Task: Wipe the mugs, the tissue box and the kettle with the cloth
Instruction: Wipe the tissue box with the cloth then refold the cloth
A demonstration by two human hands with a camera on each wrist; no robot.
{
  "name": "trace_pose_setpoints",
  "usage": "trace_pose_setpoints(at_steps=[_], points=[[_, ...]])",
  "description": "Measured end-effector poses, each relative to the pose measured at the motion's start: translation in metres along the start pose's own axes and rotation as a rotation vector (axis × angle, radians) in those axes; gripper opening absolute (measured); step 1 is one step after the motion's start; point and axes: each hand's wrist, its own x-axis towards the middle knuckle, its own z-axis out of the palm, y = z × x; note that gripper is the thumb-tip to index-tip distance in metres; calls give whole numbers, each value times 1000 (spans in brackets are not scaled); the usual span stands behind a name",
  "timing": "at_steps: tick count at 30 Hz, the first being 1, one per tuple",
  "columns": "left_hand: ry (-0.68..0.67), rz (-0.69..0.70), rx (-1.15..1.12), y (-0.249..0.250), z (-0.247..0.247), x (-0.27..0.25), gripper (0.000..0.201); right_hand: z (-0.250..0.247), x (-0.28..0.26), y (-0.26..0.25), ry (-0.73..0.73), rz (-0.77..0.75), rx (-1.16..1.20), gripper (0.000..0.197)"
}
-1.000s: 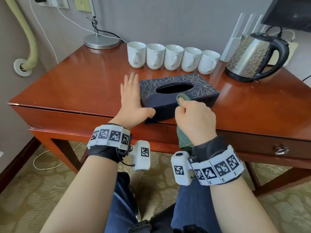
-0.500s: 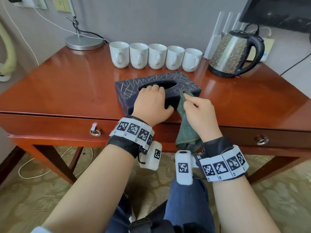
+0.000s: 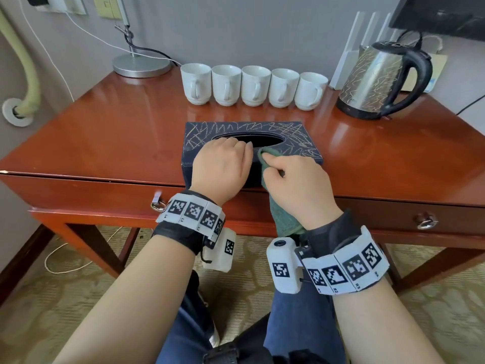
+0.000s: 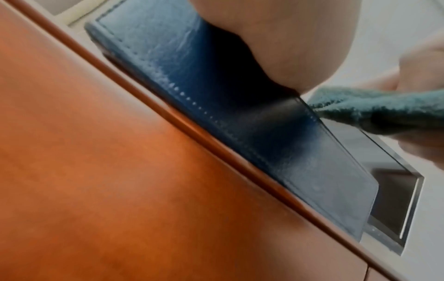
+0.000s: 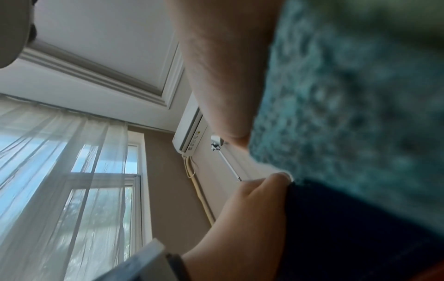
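A dark blue tissue box (image 3: 296, 139) with scribbled lines sits at the table's front edge, its stitched side (image 4: 216, 106) filling the left wrist view. My left hand (image 3: 223, 164) grips the box over its near top edge, fingers curled into the oval slot. My right hand (image 3: 294, 179) pinches a green cloth (image 3: 283, 214) against the box top beside the slot; the cloth (image 5: 348, 98) hangs down past the table edge. Several white mugs (image 3: 256, 85) stand in a row behind the box. A steel kettle (image 3: 372, 82) with a black handle stands at the back right.
A lamp base (image 3: 141, 65) and cables are at the back left of the red wooden table (image 3: 105, 132). Two drawer pulls (image 3: 158, 204) are on the front. A dark screen (image 3: 443, 14) hangs above the kettle. My knees are under the table.
My left hand moved from lying flat beside the box onto its top and curled into the slot. My right hand brought the cloth up onto the box top. The box now sits squarer.
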Motion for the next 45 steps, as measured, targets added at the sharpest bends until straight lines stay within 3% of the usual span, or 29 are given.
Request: trace_pose_setpoints(at_steps=[8, 13, 17, 21, 25, 32, 39, 45], points=[[125, 30, 136, -1, 9, 0, 37, -6, 27, 0, 5, 118, -169, 42], [154, 15, 182, 0, 14, 2, 38, -4, -1, 1, 44, 76, -239, 43], [156, 39, 202, -2, 17, 1, 39, 6, 9, -6, 16, 56, -167, 41], [145, 60, 183, -4, 17, 0, 40, 0, 31, -1, 28, 136, -135, 39], [167, 28, 120, -2, 16, -1, 38, -9, 14, 10, 78, 188, -171, 41], [169, -25, 64, 2, 15, -2, 37, 2, 13, -7, -1, 73, -185, 43], [167, -55, 69, 3, 13, -1, 37, -13, 17, 9, 9, 184, -206, 43], [147, -31, 80, 1, 12, 0, 32, -3, 9, -6, -19, 70, -207, 42]])
